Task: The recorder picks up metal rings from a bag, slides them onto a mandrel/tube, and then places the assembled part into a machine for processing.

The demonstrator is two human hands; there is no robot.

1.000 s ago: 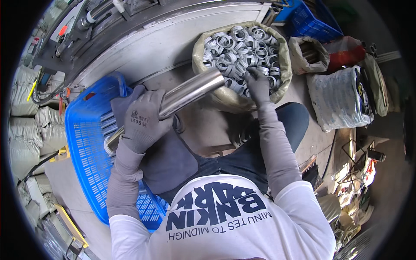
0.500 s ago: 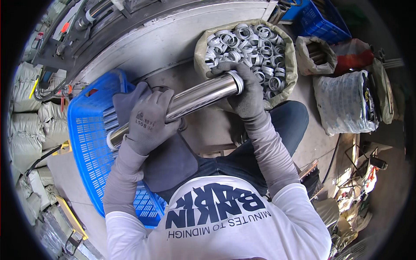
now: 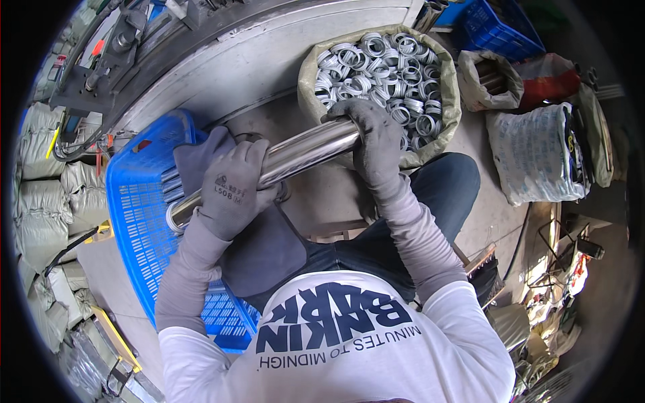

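Note:
A shiny metal tube (image 3: 310,153) slants across my lap, its right end higher in the picture. My left hand (image 3: 235,188), in a grey glove, is wrapped round the tube left of its middle. The gloved right hand (image 3: 377,138) closes over the right end and hides it. At the left end, past my left hand, a pale rim or ring (image 3: 172,223) shows; I cannot tell which. Below the left end stands a blue plastic crate (image 3: 119,201) with more metal tubes (image 3: 172,185) in it.
An open woven sack (image 3: 308,91) of silvery ribbed rings (image 3: 376,70) stands in front of my right knee. Farther right are a smaller sack (image 3: 474,84) of brown tubes, a full white sack (image 3: 534,158) and a blue crate (image 3: 494,37). Machinery (image 3: 121,60) lines the far left.
My right hand has shifted slightly left and turned over the tube's right end, covering the white ring seen there before. My left hand keeps its grip in nearly the same place.

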